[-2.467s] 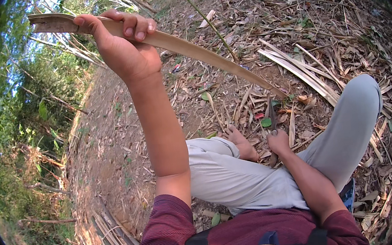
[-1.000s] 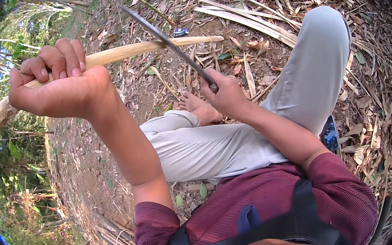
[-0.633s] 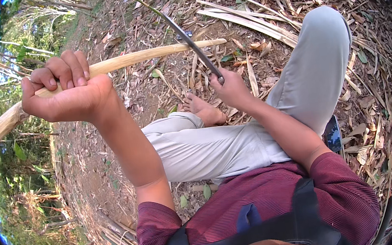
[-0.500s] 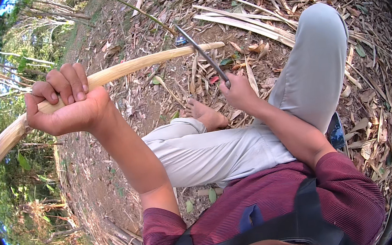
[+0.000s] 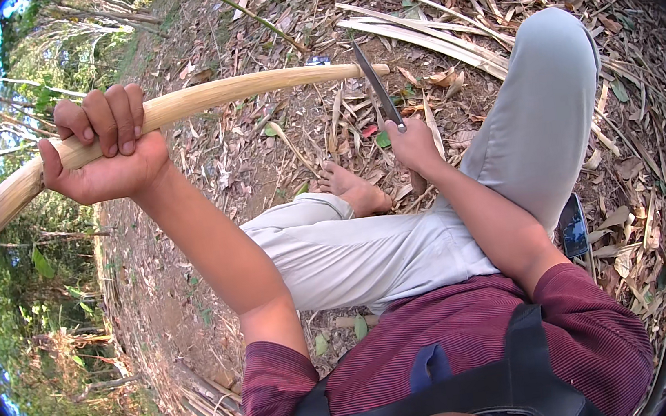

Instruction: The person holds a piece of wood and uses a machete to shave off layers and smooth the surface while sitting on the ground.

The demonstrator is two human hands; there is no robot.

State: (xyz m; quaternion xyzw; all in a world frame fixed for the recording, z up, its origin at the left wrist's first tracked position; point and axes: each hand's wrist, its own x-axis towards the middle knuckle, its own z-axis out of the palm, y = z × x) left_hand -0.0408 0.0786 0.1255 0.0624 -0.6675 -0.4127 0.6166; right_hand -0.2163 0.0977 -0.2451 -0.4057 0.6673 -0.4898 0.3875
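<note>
A long, curved, peeled wooden stick (image 5: 241, 87) slants across the upper left, pale yellow and tapering to the right. My left hand (image 5: 108, 143) is closed round its thicker part, with the butt end sticking out beyond the fist. My right hand (image 5: 415, 148) grips the handle of a knife (image 5: 376, 84); the handle's end shows below the fist. The dark blade points up and away, crossing the stick close to its thin tip. From this view the blade appears to touch the wood.
Several pale split strips (image 5: 429, 41) lie on the leaf-strewn ground beyond my raised knee (image 5: 550, 60). A phone (image 5: 572, 226) rests beside my right hip. My bare foot (image 5: 355, 189) is below the stick. A thin green stem (image 5: 245, 17) stands at the top; brush lines the left.
The knife has turned flatter to view and shifted right, nearer the stick's tip. My left hand and the stick have risen slightly.
</note>
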